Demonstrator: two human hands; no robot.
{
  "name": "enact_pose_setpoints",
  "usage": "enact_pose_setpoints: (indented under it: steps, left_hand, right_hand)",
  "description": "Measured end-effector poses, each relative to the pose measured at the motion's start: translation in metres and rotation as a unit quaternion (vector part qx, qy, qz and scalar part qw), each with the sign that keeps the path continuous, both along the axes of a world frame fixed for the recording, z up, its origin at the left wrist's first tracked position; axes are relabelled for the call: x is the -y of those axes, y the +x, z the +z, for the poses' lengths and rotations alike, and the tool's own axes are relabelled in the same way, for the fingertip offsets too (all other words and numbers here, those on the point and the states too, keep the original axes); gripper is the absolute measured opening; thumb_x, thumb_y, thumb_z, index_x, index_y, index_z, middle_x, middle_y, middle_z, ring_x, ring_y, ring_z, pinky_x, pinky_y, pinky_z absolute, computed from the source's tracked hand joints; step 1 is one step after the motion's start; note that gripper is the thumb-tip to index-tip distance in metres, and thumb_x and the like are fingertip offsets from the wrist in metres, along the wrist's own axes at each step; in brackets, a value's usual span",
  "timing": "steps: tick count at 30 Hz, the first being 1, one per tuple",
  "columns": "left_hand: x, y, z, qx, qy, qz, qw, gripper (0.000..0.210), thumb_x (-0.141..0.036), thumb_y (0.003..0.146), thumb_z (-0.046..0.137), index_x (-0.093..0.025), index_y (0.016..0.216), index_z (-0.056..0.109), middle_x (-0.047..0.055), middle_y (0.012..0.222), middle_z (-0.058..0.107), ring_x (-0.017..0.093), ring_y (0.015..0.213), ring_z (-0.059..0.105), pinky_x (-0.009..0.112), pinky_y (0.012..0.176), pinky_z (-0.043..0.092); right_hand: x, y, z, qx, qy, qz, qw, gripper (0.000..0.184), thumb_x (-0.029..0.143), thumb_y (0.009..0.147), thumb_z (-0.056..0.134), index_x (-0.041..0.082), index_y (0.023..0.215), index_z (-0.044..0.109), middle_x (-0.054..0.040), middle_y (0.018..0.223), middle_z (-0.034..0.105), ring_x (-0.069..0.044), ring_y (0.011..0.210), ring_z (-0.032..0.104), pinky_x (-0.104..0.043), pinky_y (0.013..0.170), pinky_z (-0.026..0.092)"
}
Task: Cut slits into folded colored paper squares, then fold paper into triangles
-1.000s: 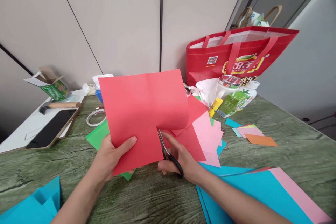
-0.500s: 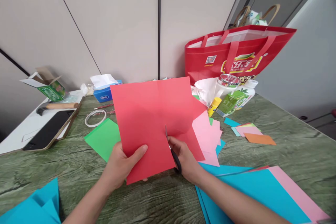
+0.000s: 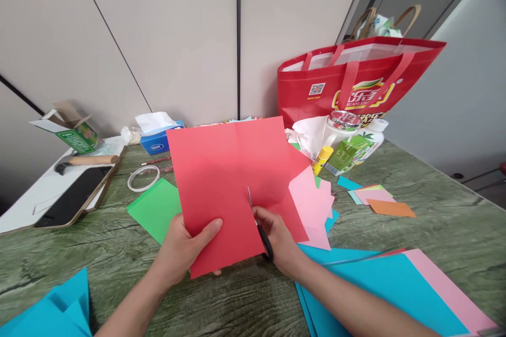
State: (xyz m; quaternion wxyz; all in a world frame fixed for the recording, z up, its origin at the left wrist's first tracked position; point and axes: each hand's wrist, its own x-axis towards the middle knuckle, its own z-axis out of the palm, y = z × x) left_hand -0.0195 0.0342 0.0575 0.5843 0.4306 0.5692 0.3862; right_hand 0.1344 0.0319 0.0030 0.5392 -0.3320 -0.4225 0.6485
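Observation:
A large sheet of red paper [image 3: 221, 179] is held up over the table, with a faint crease down its middle. My left hand [image 3: 187, 250] grips its lower left part, thumb on the front and the other fingers mostly hidden behind. My right hand [image 3: 279, 239] is closed on black-handled scissors [image 3: 265, 245], whose blade shows against the paper. A cut runs from the bottom edge up to the blade. Beneath the sheet, green paper [image 3: 154, 210] sticks out at the left and pink paper [image 3: 312, 205] at the right.
Blue sheets [image 3: 387, 284] lie at the right front, folded blue paper [image 3: 59, 308] at the left. Farther back are a tape roll [image 3: 143, 189], tissue box [image 3: 158, 141], glue stick [image 3: 322, 160], green carton [image 3: 350, 154] and red bag [image 3: 308, 100]. A phone [image 3: 75, 197] and hammer [image 3: 90, 159] are left.
Both hands, the scissors and the red paper stay almost in place. The paper's upper right edge has shifted very slightly left.

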Motion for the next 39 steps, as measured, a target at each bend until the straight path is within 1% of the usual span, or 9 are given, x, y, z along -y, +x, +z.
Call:
enact_pose_setpoints:
  steps: [7,11,13,15,18,22,27,32,39]
  left_hand:
    - [0.001,0.0,0.003,-0.002,0.0,-0.015,1.0,0.026,-0.036,0.06,0.071,-0.017,0.075,0.06,0.001,0.048,0.065,0.017,0.029,0.055,0.026,0.025,0.045]
    - [0.0,-0.002,0.001,0.008,-0.019,-0.04,0.999,0.026,-0.037,0.063,0.07,-0.018,0.077,0.06,0.001,0.048,0.066,0.019,0.032,0.058,0.027,0.027,0.046]
    - [-0.002,-0.005,-0.003,0.028,-0.017,-0.047,0.998,0.026,-0.036,0.064,0.07,-0.018,0.08,0.062,0.002,0.056,0.069,0.018,0.038,0.06,0.027,0.034,0.05]
    - [-0.005,-0.009,-0.006,0.052,0.005,-0.046,0.998,0.025,-0.034,0.065,0.07,-0.018,0.083,0.064,0.003,0.07,0.072,0.018,0.053,0.066,0.027,0.048,0.055]
    - [-0.012,-0.015,-0.009,0.083,0.03,-0.036,0.995,0.025,-0.032,0.064,0.072,-0.016,0.082,0.067,0.005,0.081,0.073,0.019,0.069,0.067,0.026,0.06,0.055]
    - [-0.017,-0.018,-0.005,0.12,0.026,0.017,0.992,0.031,-0.036,0.059,0.075,-0.016,0.08,0.066,0.006,0.079,0.073,0.021,0.067,0.068,0.028,0.058,0.055]
    - [-0.015,-0.014,-0.002,0.089,0.009,0.089,0.992,0.032,-0.034,0.058,0.076,-0.015,0.082,0.065,0.006,0.078,0.074,0.022,0.065,0.068,0.029,0.057,0.056]
    - [-0.014,-0.015,-0.004,0.05,-0.003,0.085,0.995,0.032,-0.034,0.058,0.076,-0.015,0.081,0.065,0.006,0.078,0.074,0.021,0.059,0.067,0.029,0.052,0.055]
    - [-0.017,-0.016,-0.007,0.038,0.032,0.076,0.996,0.03,-0.033,0.059,0.075,-0.016,0.082,0.066,0.006,0.083,0.073,0.021,0.065,0.067,0.03,0.056,0.056]
  right_hand:
    - [0.001,0.0,-0.001,-0.004,0.0,-0.004,1.0,0.031,0.031,0.054,0.08,0.018,0.078,0.064,-0.0025,0.076,0.071,-0.021,0.078,0.065,-0.031,0.068,0.053]
    - [0.001,-0.001,-0.002,-0.012,0.0,-0.009,1.0,0.03,0.031,0.055,0.079,0.019,0.078,0.064,-0.0022,0.076,0.071,-0.02,0.076,0.065,-0.03,0.066,0.053]
    - [0.001,-0.001,-0.003,-0.015,0.0,-0.013,1.0,0.03,0.031,0.056,0.079,0.019,0.078,0.064,-0.002,0.075,0.071,-0.02,0.075,0.065,-0.029,0.065,0.053]
    - [0.001,-0.001,-0.004,-0.014,-0.003,-0.017,1.0,0.03,0.031,0.056,0.079,0.019,0.078,0.064,-0.0016,0.073,0.07,-0.019,0.071,0.065,-0.028,0.063,0.053]
    - [0.0,0.0,-0.004,-0.004,-0.005,-0.015,1.0,0.03,0.031,0.054,0.08,0.018,0.075,0.063,-0.0004,0.069,0.07,-0.017,0.065,0.065,-0.027,0.061,0.052]
    - [0.001,-0.002,-0.004,0.011,-0.003,-0.001,1.0,0.029,0.03,0.052,0.08,0.017,0.071,0.062,0.0009,0.066,0.069,-0.014,0.061,0.063,-0.024,0.06,0.05]
    - [0.004,-0.004,-0.006,0.017,0.006,0.029,0.999,0.031,0.031,0.053,0.08,0.018,0.074,0.062,0.0009,0.068,0.069,-0.015,0.062,0.063,-0.025,0.062,0.049]
    - [0.005,-0.006,-0.008,0.014,0.007,0.031,0.999,0.038,0.032,0.049,0.081,0.018,0.078,0.062,-0.0013,0.075,0.07,-0.018,0.069,0.064,-0.029,0.067,0.051]
    - [0.005,-0.006,-0.003,0.016,-0.004,0.026,1.0,0.033,0.032,0.053,0.079,0.018,0.078,0.063,-0.0016,0.075,0.069,-0.018,0.07,0.064,-0.03,0.068,0.05]
